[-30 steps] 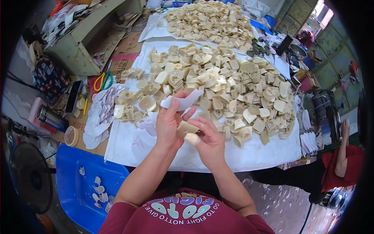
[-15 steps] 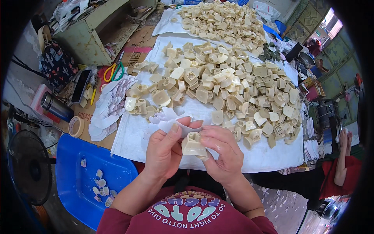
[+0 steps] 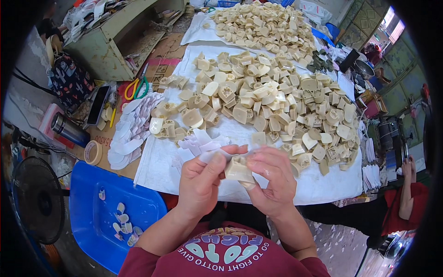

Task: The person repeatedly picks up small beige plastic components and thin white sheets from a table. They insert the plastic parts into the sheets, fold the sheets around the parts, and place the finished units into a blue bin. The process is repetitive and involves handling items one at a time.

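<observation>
Between my two hands, above the near edge of the white cloth, is a glossy cream plastic shoe heel (image 3: 239, 171). My right hand (image 3: 276, 182) is closed around its right side. My left hand (image 3: 198, 184) pinches a thin white covering piece (image 3: 211, 156) between thumb and fingers, against the heel's upper left edge. Part of that piece is hidden behind the heel and fingers. Just beyond my left hand lies a loose heap of thin white covering pieces (image 3: 198, 142). A wide pile of similar cream heels (image 3: 258, 99) spreads over the cloth in front of me.
A blue plastic tub (image 3: 87, 221) at lower left holds several heels. Left of the cloth are stacked white pieces (image 3: 131, 134), scissors (image 3: 137, 87), a tape roll (image 3: 93, 153), a flask (image 3: 70, 130) and a fan (image 3: 39, 198). Another person (image 3: 408, 203) is at far right.
Both hands have shifted slightly right with the heel and white piece. The heel is tilted differently, and my right fingers have moved over its top edge.
</observation>
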Available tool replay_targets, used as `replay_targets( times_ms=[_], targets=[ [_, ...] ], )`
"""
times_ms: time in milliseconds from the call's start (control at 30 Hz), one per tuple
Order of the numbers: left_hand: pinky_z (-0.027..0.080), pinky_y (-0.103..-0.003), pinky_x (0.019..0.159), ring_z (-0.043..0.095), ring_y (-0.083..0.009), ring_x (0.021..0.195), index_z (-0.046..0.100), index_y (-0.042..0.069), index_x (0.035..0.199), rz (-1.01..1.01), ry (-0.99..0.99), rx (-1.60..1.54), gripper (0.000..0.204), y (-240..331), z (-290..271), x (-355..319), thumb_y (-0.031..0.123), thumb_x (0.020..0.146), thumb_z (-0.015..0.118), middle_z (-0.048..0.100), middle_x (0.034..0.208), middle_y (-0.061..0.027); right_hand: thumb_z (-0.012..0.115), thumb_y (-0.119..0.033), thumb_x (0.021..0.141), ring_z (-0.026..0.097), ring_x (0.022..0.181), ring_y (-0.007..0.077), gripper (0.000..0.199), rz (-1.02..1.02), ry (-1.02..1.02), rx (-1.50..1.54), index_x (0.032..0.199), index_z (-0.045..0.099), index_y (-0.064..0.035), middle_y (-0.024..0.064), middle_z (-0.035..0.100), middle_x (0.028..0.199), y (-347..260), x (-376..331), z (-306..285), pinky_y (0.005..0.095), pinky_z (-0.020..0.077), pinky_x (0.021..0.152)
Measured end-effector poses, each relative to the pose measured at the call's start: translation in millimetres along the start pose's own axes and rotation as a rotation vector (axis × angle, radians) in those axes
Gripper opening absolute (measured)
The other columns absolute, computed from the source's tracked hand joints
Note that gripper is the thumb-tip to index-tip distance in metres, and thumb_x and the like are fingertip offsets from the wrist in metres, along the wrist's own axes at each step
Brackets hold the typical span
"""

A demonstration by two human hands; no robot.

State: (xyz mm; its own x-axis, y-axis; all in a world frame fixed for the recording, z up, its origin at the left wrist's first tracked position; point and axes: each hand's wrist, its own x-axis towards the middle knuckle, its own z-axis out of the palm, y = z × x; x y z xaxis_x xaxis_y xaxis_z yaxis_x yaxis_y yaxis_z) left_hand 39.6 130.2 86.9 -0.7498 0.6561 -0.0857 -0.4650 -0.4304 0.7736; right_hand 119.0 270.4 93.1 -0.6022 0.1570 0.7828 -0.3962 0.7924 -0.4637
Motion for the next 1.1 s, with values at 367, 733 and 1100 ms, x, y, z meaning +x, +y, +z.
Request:
replay_targets(
  times_ms=[367, 733, 1100],
  targets=[
    [0.049, -0.034, 0.091, 0.062, -0.0182, 0.102, 0.063, -0.006, 0.115, -0.171, -0.066, 0.062, 0.03, 6, -21, 6, 0.015, 0.094, 0.058, 0.066, 0.111, -0.0168, 0.069, -0.007, 0.061, 0.053, 0.086, 0.0259, 0.03, 0.026, -0.279, -0.267, 0.09, 0.062, -0.0064, 0.0052, 0.058, 0.085, -2, 10, -13, 0.0399, 0.0362, 0.078],
    [0.046, -0.026, 0.087, 0.06, -0.0115, 0.096, 0.058, -0.003, 0.123, -0.217, -0.26, 0.33, 0.034, 9, -38, 17, 0.009, 0.092, 0.061, 0.067, 0.107, -0.0096, 0.073, -0.006, 0.06, 0.055, 0.083, 0.0259, 0.029, -0.015, -0.367, -0.158, 0.087, 0.062, -0.0072, 0.0056, 0.062, 0.085, 13, 4, -19, 0.0385, 0.0379, 0.075],
    [0.044, -0.024, 0.071, 0.057, -0.0099, 0.089, 0.058, 0.005, 0.126, -0.11, -0.413, 0.507, 0.039, 18, -36, 40, 0.008, 0.088, 0.064, 0.063, 0.104, -0.009, 0.074, -0.002, 0.069, 0.058, 0.085, 0.019, 0.025, 0.476, -0.273, 0.327, 0.093, 0.065, -0.0022, 0.0049, 0.063, 0.086, 28, -19, 0, 0.0323, 0.0436, 0.081]
  ],
)
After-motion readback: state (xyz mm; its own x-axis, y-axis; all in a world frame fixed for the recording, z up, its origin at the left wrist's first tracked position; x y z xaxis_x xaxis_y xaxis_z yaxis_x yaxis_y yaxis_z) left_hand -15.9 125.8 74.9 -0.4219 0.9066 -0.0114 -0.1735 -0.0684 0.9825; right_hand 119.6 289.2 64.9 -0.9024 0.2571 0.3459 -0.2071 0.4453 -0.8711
